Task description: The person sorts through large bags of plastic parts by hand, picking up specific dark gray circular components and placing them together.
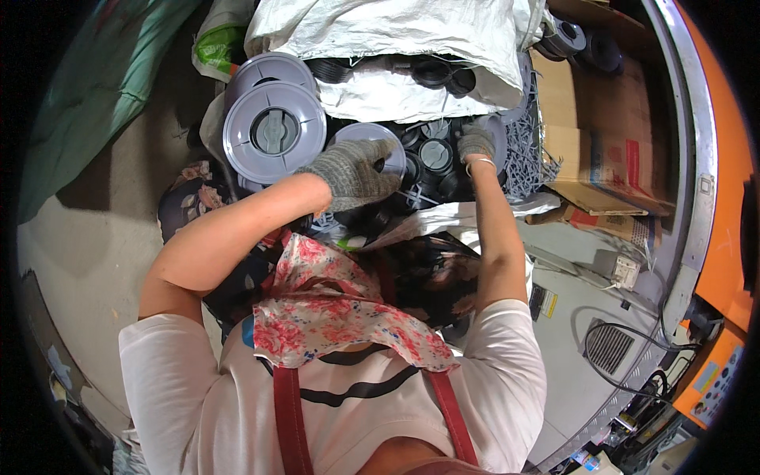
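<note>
Resting at the near edge of a pale purple-grey flanged disc (364,131) in the head view, the left hand (356,176) wears a grey knit glove; its fingers point rightward over the disc, their undersides hidden, so cannot tell whether they grip it; the right hand (476,143), gloved the same, is farther right, at the left side of another purple-grey disc (499,136); its fingers are bent and partly hidden, cannot tell if they are clenched on it; a thin pale band (480,163) circles the right wrist.

Between the hands, a heap of round black parts (435,155); left of the left hand, a large purple-grey disc (240,150) with a dark centre cap (274,131), overlapping a similar rear disc (273,66); beyond the heap, a white woven sack (388,32), mouth toward the person, more black parts (431,71) inside; grey plastic strips (522,146) lie just right of the right-hand disc; open cardboard (609,158) sits right of those; orange machinery (716,158) stands at the far right.
</note>
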`<state>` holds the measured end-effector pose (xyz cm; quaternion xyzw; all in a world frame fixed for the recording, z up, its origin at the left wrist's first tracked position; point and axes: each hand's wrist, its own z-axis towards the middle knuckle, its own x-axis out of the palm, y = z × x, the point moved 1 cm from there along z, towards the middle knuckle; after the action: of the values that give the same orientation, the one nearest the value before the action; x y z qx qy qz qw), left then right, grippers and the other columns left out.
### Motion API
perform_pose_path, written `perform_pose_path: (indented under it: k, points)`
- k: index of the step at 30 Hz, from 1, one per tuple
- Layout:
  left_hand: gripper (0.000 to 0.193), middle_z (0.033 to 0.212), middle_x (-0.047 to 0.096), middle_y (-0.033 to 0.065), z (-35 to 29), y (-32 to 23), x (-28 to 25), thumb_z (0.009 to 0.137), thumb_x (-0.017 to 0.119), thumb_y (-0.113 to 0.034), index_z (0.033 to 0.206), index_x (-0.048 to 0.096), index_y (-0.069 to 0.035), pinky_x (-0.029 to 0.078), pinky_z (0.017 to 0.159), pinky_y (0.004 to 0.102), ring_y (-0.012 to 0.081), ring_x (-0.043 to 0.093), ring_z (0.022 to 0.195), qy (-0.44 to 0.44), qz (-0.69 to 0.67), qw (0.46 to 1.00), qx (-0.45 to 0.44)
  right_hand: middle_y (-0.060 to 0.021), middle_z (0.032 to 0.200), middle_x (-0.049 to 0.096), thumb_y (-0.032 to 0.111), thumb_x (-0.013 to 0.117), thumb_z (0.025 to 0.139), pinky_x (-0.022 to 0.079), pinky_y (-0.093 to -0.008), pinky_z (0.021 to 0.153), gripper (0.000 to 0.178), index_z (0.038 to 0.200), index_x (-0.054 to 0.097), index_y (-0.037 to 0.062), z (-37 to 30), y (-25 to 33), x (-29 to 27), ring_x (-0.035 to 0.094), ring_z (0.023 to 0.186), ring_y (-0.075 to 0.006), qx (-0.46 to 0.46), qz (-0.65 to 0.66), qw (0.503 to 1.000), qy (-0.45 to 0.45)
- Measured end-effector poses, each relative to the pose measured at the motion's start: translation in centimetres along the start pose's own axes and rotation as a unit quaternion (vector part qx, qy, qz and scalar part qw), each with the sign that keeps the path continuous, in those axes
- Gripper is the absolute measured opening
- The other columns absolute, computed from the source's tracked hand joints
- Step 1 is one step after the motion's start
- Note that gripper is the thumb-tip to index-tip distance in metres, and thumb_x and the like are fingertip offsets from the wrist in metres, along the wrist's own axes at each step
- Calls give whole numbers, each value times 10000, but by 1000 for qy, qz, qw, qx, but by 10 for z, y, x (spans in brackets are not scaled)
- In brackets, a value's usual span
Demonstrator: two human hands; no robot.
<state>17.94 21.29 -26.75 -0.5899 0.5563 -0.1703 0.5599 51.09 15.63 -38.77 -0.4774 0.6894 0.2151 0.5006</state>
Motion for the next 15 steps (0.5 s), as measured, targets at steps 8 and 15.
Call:
perform_pose_path:
  k: [8, 15]
  points:
    - [782, 1126, 544, 240, 13, -1, 32, 668, 741, -322, 1264, 382, 36, 419, 886, 327, 293, 553, 1017, -53, -8, 993, 102, -124, 707, 608, 209, 598, 818, 416, -327, 589, 224, 810, 599, -14, -130, 75, -90, 551, 616, -257, -63, 602, 783, -141]
    - [461, 918, 591, 92, -2, -11, 21, 724, 692, -193, 1089, 494, 6, 472, 718, 343, 208, 574, 815, -75, -291, 943, 146, -36, 854, 618, 95, 614, 822, 481, -283, 689, 156, 881, 598, -48, -186, 133, -127, 578, 830, -137, -34, 837, 545, -27]
